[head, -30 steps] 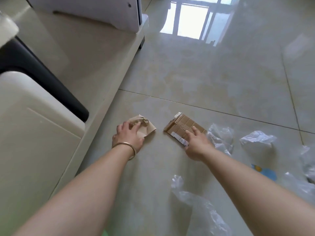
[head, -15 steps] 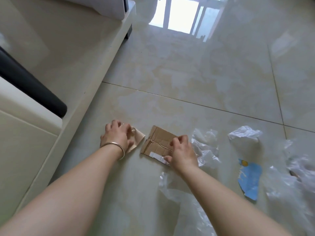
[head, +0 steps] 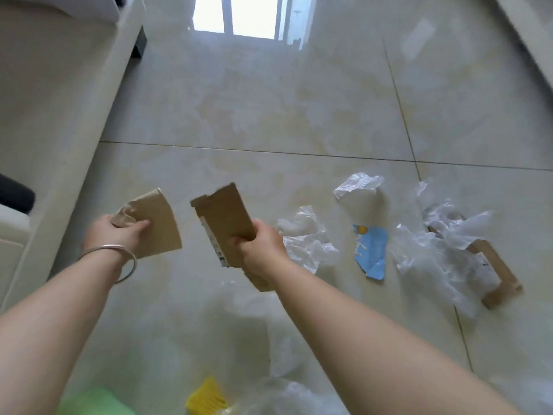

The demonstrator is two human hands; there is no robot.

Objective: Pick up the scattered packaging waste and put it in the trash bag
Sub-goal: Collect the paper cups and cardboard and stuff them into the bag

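My left hand (head: 118,235), a metal bangle on its wrist, grips a crumpled tan paper piece (head: 158,226) held above the floor. A flat torn piece of brown cardboard (head: 226,223) with a white label strip is gripped by my right hand (head: 260,250), also lifted off the tiles. Clear plastic wrap (head: 308,238) lies on the floor just right of my right hand. A clear plastic bag (head: 239,339), blurred, spreads on the floor below my arms.
More waste lies at right: a white plastic scrap (head: 357,184), a blue paper piece (head: 371,253), a big clear plastic sheet (head: 443,250) over a brown cardboard strip (head: 496,274). A yellow item (head: 206,399) and green item (head: 95,402) sit at the bottom. Pale furniture (head: 59,100) stands left.
Both hands have closed on their pieces and lifted them off the floor. The view has tilted, so more waste shows at right.
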